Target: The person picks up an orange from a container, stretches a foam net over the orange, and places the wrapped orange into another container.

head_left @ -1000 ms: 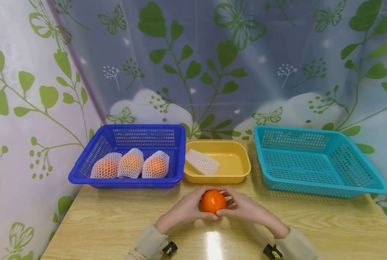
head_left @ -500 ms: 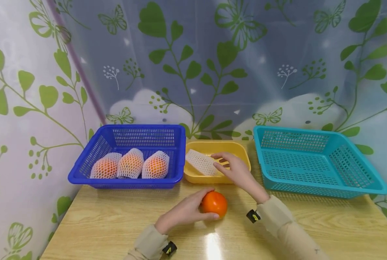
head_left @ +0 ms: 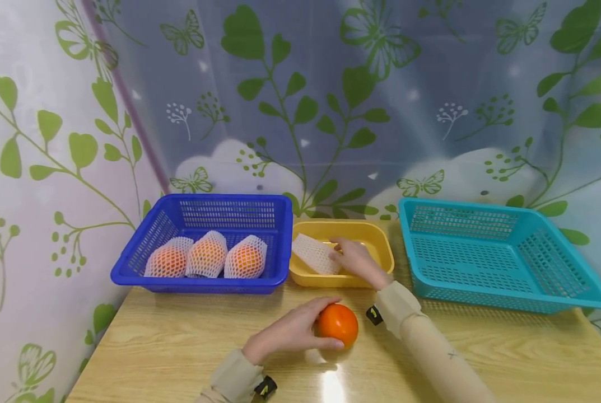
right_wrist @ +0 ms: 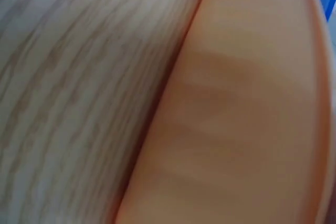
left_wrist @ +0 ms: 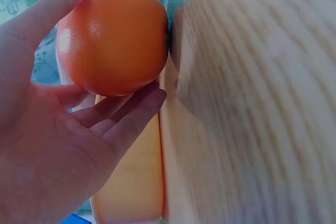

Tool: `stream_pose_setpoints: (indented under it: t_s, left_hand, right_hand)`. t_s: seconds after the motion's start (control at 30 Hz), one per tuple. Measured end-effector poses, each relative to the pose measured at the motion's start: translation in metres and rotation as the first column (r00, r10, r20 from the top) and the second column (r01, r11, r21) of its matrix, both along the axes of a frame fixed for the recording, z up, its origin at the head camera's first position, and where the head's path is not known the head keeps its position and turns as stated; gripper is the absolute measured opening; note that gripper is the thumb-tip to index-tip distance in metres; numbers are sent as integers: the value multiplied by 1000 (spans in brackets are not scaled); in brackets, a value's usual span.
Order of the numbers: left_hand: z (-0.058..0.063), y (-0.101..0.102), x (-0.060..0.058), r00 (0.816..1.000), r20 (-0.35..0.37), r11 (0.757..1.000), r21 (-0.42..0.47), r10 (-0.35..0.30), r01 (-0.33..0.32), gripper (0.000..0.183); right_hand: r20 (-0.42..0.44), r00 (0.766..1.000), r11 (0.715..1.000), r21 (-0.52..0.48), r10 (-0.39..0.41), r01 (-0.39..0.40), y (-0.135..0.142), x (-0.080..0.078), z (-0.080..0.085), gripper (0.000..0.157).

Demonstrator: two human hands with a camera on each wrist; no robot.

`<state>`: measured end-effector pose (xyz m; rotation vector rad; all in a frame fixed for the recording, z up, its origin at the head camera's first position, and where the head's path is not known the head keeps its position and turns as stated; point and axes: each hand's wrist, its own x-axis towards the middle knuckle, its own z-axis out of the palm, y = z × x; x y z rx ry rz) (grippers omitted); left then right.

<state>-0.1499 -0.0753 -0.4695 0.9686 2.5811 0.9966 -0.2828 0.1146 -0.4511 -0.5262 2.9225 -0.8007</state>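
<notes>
A round, glossy orange fruit [head_left: 338,326] rests on the wooden table. My left hand [head_left: 292,330] holds it from the left, thumb on the near side and fingers curled round the far side; the left wrist view shows the fruit [left_wrist: 115,38] against the thumb and fingers. My right hand [head_left: 357,259] is inside the yellow tray [head_left: 307,280], its bent fingers at the right end of a flat white foam net [head_left: 312,253]. Whether they pinch the net is hidden. The right wrist view shows mainly the tray's outer wall [right_wrist: 236,108].
The blue basket [head_left: 204,284] at the left contains 3 fruits in foam nets, one being the netted fruit [head_left: 246,258] nearest the tray. A teal basket [head_left: 507,299] stands at the right. A patterned curtain [head_left: 305,112] hangs behind.
My right hand has left the fruit, moved up and away into the yellow tray, and come to the foam net. The left hand stays round the fruit, which sits slightly nearer.
</notes>
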Motion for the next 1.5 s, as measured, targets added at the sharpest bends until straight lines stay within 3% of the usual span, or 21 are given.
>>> stream_pose_setpoints:
  t_s: [0.17, 0.43, 0.63, 0.83, 0.97, 1.07, 1.13, 1.23, 1.3, 1.5]
  left_hand:
    - [-2, 1, 0, 1000, -2, 1000, 14, -2, 2, 82]
    - [-2, 2, -1, 1000, 6, 998, 56, 2, -2, 84]
    - [-3, 2, -2, 1000, 18, 997, 74, 10, -11, 88]
    - [4, 1, -1, 998, 43, 997, 61, 48, -50, 86]
    - [16, 3, -4, 990, 34, 975, 177, 134, -138, 67]
    - [24, 8, -10, 973, 65, 903, 362, 223, -231, 47]
    - [28, 12, -13, 956, 137, 825, 484, 259, -292, 37]
    - [34, 18, -18, 928, 283, 685, 628, 242, -370, 33]
    - [36, 21, -20, 898, 390, 600, 676, 203, -429, 36]
    - [38, 28, -22, 780, 612, 419, 680, 127, -602, 41]
  right_hand:
    - [32, 999, 999, -41, -17, 18, 3, -1, 0, 36]
    - [-66, 996, 978, -204, -61, 46, 14, 14, 23, 29]
    - [-138, 988, 933, -360, -75, 20, 24, 29, 35, 28]
    - [-80, 995, 874, -486, -55, 9, 28, 47, 48, 29]
    - [-17, 999, 806, -591, -48, 29, 29, 61, 57, 33]
    - [29, 998, 746, -663, -49, 56, 30, 72, 61, 37]
    - [43, 998, 717, -694, -54, 69, 30, 77, 60, 39]
    - [28, 998, 682, -729, -50, 55, 29, 85, 57, 39]
    - [3, 999, 665, -746, -40, 29, 27, 89, 52, 38]
    - [-59, 998, 629, -777, -27, -29, 21, 100, 38, 39]
